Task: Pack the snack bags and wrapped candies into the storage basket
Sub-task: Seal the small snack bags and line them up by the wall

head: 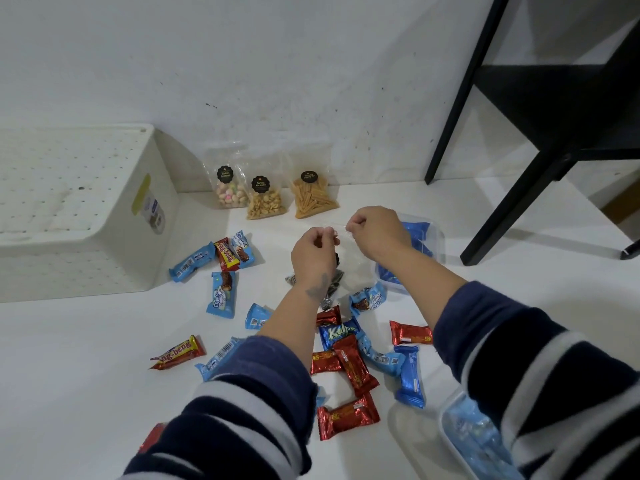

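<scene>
My left hand point(313, 252) and my right hand point(375, 230) each pinch the top edge of a clear snack bag point(353, 271) with dark contents, held above the white floor. Three clear snack bags lean on the wall: pastel bits point(228, 192), peanuts point(265, 202) and yellow sticks point(313, 197). Several wrapped candies in red and blue lie scattered below my arms, such as a red one point(410, 332) and a blue one point(221, 294). The white perforated storage basket point(104, 216) sits at the left.
A clear tub with blue packets point(420, 237) lies behind my right hand, another point(474, 441) at the bottom right. Black furniture legs point(519, 188) stand at the right. A white wall rises behind the bags.
</scene>
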The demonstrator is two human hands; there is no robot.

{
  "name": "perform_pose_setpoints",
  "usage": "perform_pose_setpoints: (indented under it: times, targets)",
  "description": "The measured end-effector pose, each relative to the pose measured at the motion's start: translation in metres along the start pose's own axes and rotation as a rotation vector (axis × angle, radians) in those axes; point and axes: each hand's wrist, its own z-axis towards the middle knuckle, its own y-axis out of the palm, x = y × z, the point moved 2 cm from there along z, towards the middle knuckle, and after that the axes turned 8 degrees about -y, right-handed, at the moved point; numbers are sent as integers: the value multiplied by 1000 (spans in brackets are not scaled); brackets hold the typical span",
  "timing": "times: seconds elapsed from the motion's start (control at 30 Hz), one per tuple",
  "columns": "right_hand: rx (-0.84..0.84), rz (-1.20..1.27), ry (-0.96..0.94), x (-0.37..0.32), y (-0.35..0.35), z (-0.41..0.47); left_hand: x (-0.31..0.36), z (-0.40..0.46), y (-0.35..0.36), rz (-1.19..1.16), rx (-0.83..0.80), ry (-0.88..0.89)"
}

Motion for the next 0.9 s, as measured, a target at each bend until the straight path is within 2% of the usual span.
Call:
perform_pose_setpoints:
  times: [0.1,0.23,0.33,0.43,0.47,0.63,0.77,0.9]
  targets:
    - [-11,23,-80,-1,-1,7,-15,1,-3,63,31,115]
    - [-79,153,-152,2,-12,22,-54,11,-15,506,-31,160]
    - [14,168,-184,5,-10,20,-66,10,-16,466,-109,86]
    - [143,263,-105,14,11,-2,-63,10,-11,472,-28,72]
    - [143,285,-63,18,21,-10,-62,10,-9,474,-5,70]
    - [-73,484,96,21,59,-17,-58,11,-2,440,40,51]
    - [-18,487,60,19,47,20,-31,32,14,355,14,104]
    - [65,429,5,26,13,80,11,69,42,318,-77,166]
